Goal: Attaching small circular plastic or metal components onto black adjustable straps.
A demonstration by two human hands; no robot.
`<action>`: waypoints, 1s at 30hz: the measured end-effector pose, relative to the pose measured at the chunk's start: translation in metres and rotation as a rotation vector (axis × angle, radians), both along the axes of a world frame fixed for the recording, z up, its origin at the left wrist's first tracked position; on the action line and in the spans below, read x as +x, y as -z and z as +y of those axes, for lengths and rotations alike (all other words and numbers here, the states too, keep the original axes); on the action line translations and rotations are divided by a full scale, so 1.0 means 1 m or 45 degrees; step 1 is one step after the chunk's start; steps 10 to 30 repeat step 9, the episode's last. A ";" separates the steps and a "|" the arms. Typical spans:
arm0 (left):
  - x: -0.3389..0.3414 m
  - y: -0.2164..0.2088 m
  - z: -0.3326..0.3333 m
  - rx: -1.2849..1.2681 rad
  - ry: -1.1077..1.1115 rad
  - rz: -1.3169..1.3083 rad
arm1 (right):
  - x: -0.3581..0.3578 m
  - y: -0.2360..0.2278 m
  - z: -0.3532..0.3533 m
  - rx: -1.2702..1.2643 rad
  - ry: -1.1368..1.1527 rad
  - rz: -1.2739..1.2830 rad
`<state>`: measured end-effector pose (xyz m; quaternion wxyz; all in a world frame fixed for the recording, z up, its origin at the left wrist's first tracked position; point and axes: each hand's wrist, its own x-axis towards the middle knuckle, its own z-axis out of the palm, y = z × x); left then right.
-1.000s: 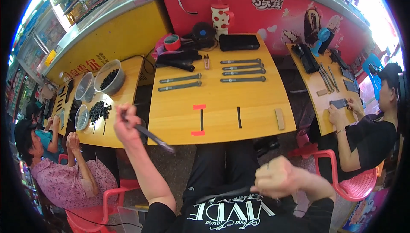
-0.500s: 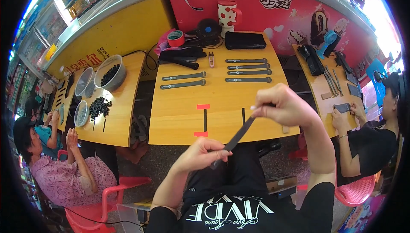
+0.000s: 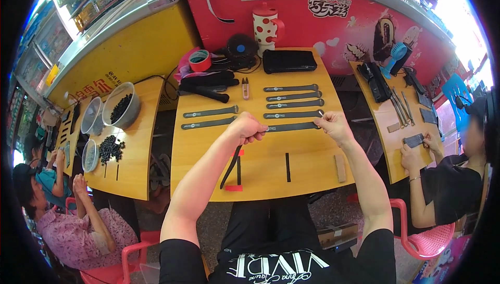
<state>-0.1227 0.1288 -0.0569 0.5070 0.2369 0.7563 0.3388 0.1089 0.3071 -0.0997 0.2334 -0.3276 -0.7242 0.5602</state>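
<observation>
A dark grey strap [image 3: 291,127] lies stretched between my two hands, just below the right-hand row of similar straps [image 3: 293,105]. My left hand [image 3: 247,128] is closed at the strap's left end. Below that hand hangs another black strip [image 3: 229,168], reaching down across the marked table spot; its upper end is hidden by the hand. At the right end, my right hand [image 3: 336,127] pinches the strap between thumb and fingers. Two more straps [image 3: 209,122] rest to the left of my left hand. Black strips [image 3: 288,167] and red tape pieces [image 3: 234,188] mark the near tabletop.
Far on the table [image 3: 182,185] are small snips [image 3: 245,89], a black pouch [image 3: 289,61], a tape roll [image 3: 200,60], a fan [image 3: 240,47] and a spotted cup [image 3: 265,28]. People work at side tables, with bowls [image 3: 125,117] of black pieces at left.
Both hands have moved forward over the table, from near my lap. The strap they stretched in the air now lies flat below the right-hand row. The black strip hanging under my left hand shows now.
</observation>
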 end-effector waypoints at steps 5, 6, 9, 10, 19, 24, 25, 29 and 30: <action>-0.006 0.028 0.033 -0.120 -0.012 0.056 | 0.000 0.032 0.021 0.385 0.104 -0.188; -0.007 0.032 0.035 -0.125 -0.011 0.054 | 0.000 0.028 0.019 0.463 0.105 -0.274; -0.011 0.039 0.041 -0.153 -0.019 0.042 | -0.002 0.022 0.020 0.607 0.118 -0.406; -0.011 0.039 0.041 -0.153 -0.019 0.042 | -0.002 0.022 0.020 0.607 0.118 -0.406; -0.011 0.039 0.041 -0.153 -0.019 0.042 | -0.002 0.022 0.020 0.607 0.118 -0.406; -0.011 0.039 0.041 -0.153 -0.019 0.042 | -0.002 0.022 0.020 0.607 0.118 -0.406; -0.011 0.039 0.041 -0.153 -0.019 0.042 | -0.002 0.022 0.020 0.607 0.118 -0.406; -0.011 0.039 0.041 -0.153 -0.019 0.042 | -0.002 0.022 0.020 0.607 0.118 -0.406; -0.011 0.039 0.041 -0.153 -0.019 0.042 | -0.002 0.022 0.020 0.607 0.118 -0.406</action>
